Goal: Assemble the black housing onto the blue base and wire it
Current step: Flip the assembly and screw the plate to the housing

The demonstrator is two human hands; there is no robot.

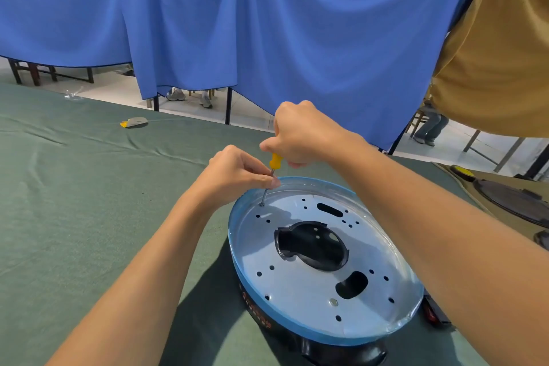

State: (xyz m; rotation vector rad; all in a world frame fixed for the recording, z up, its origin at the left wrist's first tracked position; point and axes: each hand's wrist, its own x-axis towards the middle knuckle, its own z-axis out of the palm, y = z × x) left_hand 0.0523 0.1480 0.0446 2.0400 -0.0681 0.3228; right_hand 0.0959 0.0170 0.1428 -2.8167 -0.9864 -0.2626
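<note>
A round blue-rimmed base (297, 327) with a silvery perforated plate lies on the black housing (341, 353) on the green table. My right hand (300, 134) grips the yellow handle of a screwdriver (275, 160) from above. Its tip stands on a screw (262, 204) at the plate's far left edge. My left hand (237, 172) pinches the metal shaft just below the handle. Black plastic shows through the large centre opening (312, 246).
A red-and-black switch part (433, 310) lies beside the base on the right. Dark round parts (514, 202) sit on a brown cloth at far right. A small yellow-grey item (134, 122) lies far left on the table. Blue cloth hangs behind.
</note>
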